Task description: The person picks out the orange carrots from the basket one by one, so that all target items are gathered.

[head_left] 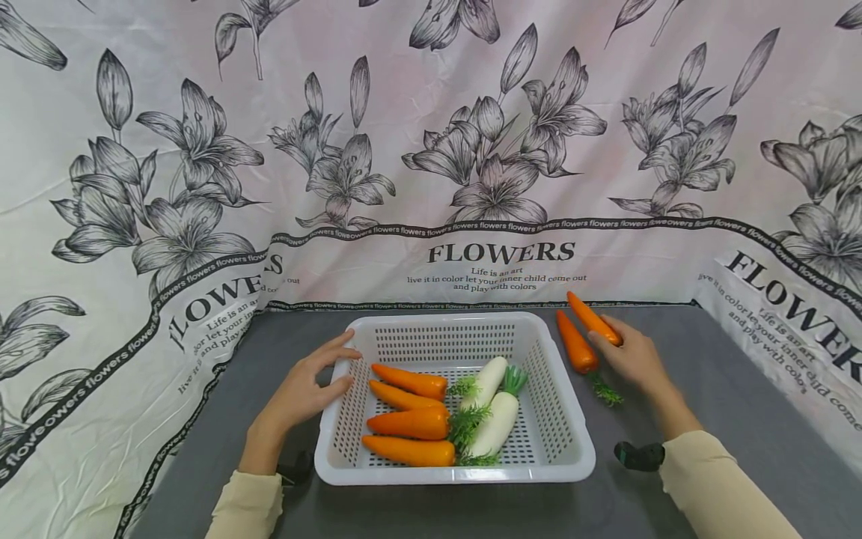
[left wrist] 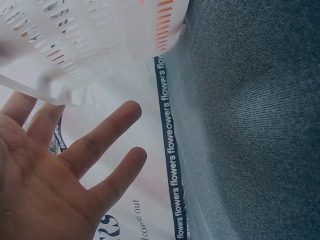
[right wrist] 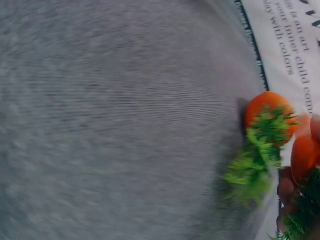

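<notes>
My right hand (head_left: 633,356) grips an orange carrot (head_left: 587,314) near its thick end, tip pointing away and left. In the right wrist view the held carrot (right wrist: 303,156) is cut off at the edge, with green leaves below it. Another carrot (head_left: 576,344) with a leafy top lies on the table beside the basket. Touching the left rim of the white plastic basket (head_left: 458,474) is my left hand (head_left: 306,385), its fingers extended. Inside the basket, several carrots (head_left: 408,423) lie on the left, and two white radishes (head_left: 497,427) with green tops on the right.
The basket stands on a dark grey tabletop (head_left: 680,337). A white cloth (head_left: 498,258) printed with flowers and lettering hangs behind the table and along both sides.
</notes>
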`<action>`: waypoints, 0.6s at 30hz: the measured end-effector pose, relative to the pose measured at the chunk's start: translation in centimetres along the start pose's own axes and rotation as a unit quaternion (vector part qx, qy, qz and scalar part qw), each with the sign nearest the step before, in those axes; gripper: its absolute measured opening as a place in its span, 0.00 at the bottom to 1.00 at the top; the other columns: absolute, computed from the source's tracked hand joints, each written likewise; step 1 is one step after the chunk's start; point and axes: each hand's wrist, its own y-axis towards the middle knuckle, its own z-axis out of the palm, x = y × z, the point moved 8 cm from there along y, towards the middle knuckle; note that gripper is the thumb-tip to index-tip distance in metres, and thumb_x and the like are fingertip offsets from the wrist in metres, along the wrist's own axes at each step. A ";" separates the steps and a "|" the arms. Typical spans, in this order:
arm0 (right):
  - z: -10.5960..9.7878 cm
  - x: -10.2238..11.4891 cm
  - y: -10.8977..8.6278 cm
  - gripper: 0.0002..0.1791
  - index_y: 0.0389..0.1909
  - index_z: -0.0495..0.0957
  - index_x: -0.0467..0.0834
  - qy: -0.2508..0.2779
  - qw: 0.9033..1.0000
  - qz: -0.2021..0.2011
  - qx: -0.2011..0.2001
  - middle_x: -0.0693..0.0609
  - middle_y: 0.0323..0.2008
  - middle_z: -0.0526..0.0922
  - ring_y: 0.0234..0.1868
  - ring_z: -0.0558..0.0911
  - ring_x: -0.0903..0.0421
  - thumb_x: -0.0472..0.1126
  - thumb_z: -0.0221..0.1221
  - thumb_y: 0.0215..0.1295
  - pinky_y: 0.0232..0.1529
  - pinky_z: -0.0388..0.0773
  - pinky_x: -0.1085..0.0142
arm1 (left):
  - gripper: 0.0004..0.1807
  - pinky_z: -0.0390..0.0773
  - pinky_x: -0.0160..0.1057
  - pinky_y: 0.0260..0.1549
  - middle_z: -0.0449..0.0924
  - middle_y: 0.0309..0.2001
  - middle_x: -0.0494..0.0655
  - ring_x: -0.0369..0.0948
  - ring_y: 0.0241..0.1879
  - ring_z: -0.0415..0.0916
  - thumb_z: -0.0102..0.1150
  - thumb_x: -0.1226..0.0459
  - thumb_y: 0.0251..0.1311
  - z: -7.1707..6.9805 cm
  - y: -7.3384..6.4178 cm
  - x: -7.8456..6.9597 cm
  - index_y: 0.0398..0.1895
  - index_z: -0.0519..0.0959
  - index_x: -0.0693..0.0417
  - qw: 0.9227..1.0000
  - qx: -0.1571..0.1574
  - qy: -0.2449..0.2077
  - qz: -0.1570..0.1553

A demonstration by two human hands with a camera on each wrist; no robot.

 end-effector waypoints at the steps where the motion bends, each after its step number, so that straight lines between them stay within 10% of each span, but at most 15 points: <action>1: 0.0 -0.2 -0.1 0.51 0.83 0.33 0.50 0.007 1.000 -0.010 -0.002 0.42 0.83 0.44 0.83 0.47 0.46 0.76 0.11 0.67 0.77 0.49 0.38 | 0.20 0.59 0.71 0.69 0.59 0.80 0.40 0.55 0.79 0.56 0.63 0.59 0.65 0.0 0.0 0.0 0.61 0.81 0.39 1.000 0.000 0.001 -0.001; 7: 0.4 -0.4 -0.3 0.56 0.83 0.36 0.58 0.029 0.997 -0.062 -0.023 0.41 0.82 0.26 0.82 0.32 0.39 0.84 0.11 0.59 0.75 0.42 0.32 | 0.21 0.59 0.71 0.69 0.59 0.80 0.41 0.55 0.78 0.56 0.63 0.59 0.65 0.1 0.0 0.1 0.61 0.81 0.41 1.000 0.000 0.000 0.000; 18: 0.3 -0.4 -0.1 0.58 0.83 0.38 0.59 0.029 0.997 -0.069 -0.038 0.42 0.83 0.29 0.83 0.36 0.40 0.86 0.14 0.55 0.74 0.45 0.31 | 0.21 0.63 0.66 0.69 0.60 0.79 0.35 0.51 0.78 0.57 0.62 0.60 0.64 -0.1 0.1 0.0 0.60 0.81 0.41 1.000 0.000 0.001 -0.009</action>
